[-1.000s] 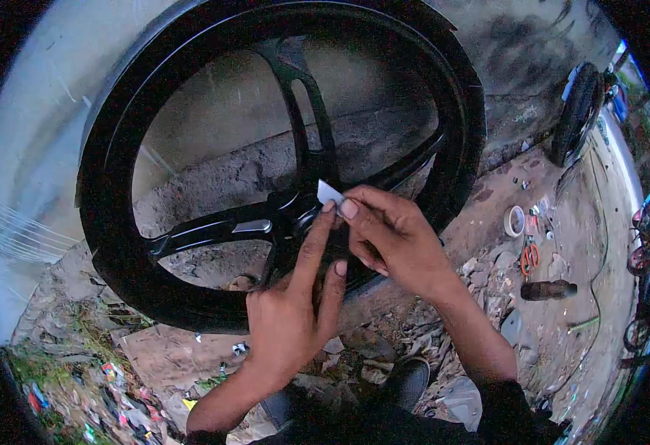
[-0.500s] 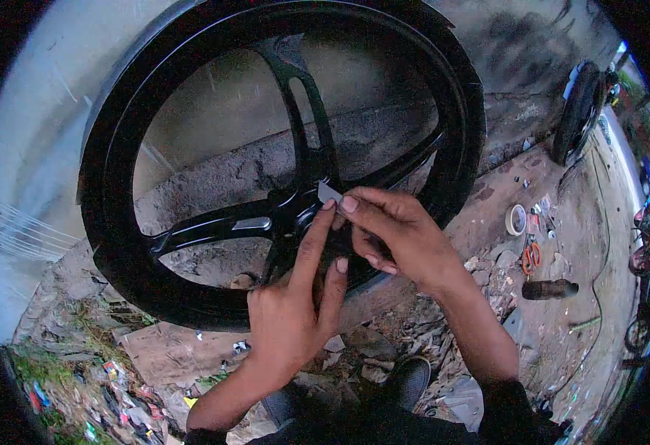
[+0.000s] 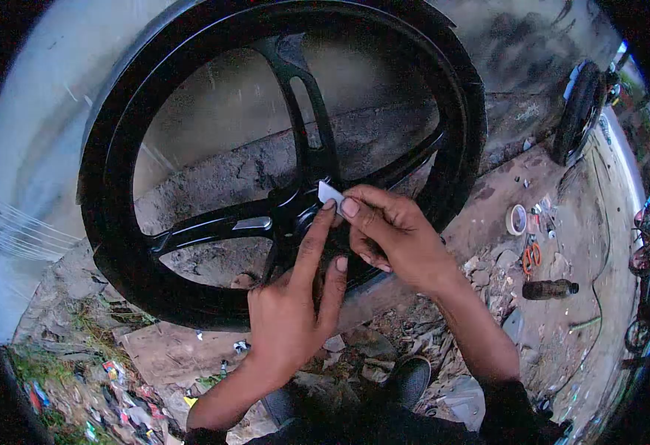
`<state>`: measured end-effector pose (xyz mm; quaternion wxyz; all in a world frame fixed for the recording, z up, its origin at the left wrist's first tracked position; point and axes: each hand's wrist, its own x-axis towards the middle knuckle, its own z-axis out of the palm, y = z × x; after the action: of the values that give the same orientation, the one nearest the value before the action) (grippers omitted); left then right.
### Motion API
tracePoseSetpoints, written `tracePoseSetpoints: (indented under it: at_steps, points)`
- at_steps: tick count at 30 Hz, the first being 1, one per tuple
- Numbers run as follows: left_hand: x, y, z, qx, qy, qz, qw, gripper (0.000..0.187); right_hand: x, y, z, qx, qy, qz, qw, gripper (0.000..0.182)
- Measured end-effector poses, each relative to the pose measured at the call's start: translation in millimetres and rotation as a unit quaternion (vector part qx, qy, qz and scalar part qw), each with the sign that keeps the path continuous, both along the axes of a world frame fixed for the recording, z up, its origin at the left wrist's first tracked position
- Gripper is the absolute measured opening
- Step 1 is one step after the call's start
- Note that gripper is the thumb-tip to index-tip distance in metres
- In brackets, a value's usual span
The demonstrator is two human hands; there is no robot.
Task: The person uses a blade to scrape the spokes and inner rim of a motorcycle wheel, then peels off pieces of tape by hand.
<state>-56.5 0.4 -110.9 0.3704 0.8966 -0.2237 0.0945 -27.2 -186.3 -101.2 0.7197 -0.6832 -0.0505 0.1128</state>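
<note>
A large black wheel (image 3: 113, 159) with three glossy spokes leans upright against a wall. Over its hub a small whitish piece (image 3: 329, 194), like paper or tape, is pinched between the thumb and fingers of my right hand (image 3: 395, 233). My left hand (image 3: 295, 308) is open, its index fingertip touching the lower edge of the piece and its thumb apart. One spoke, on the left, bears a silver-grey strip (image 3: 252, 223). Much of the hub is hidden behind my hands.
To the right on the ground lie a tape roll (image 3: 516, 220), orange-handled scissors (image 3: 531, 255) and a dark bottle (image 3: 550, 289). Another tire (image 3: 581, 111) leans at the upper right. Stones and litter surround my shoes (image 3: 410, 378).
The whitish piece has tilted slightly and shows more of its face. My right hand has shifted a little; my left hand is almost still.
</note>
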Motion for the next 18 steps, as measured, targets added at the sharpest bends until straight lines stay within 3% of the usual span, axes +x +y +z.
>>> tracePoseSetpoints:
  at_steps: [8,11,15,16,18]
  points:
    - [1,-1,9,-0.012,-0.022,-0.01,1.0,0.059,-1,3,15,-0.016,-0.017,-0.011,1.0,0.028]
    - [4,6,7,-0.043,-0.054,-0.028,0.997,0.048,-16,-3,11,0.015,0.0,-0.025,1.0,0.028]
    - [0,12,37,-0.028,0.024,0.076,0.996,0.021,-62,-20,-1,0.016,0.074,-0.092,0.993,0.027]
    - [8,12,33,-0.055,-0.043,0.081,0.994,0.014,-77,-25,-16,0.024,0.088,-0.116,0.989,0.027]
    - [19,16,47,0.018,-0.08,0.072,0.994,0.017,-108,-33,-41,0.027,0.115,-0.147,0.982,0.027]
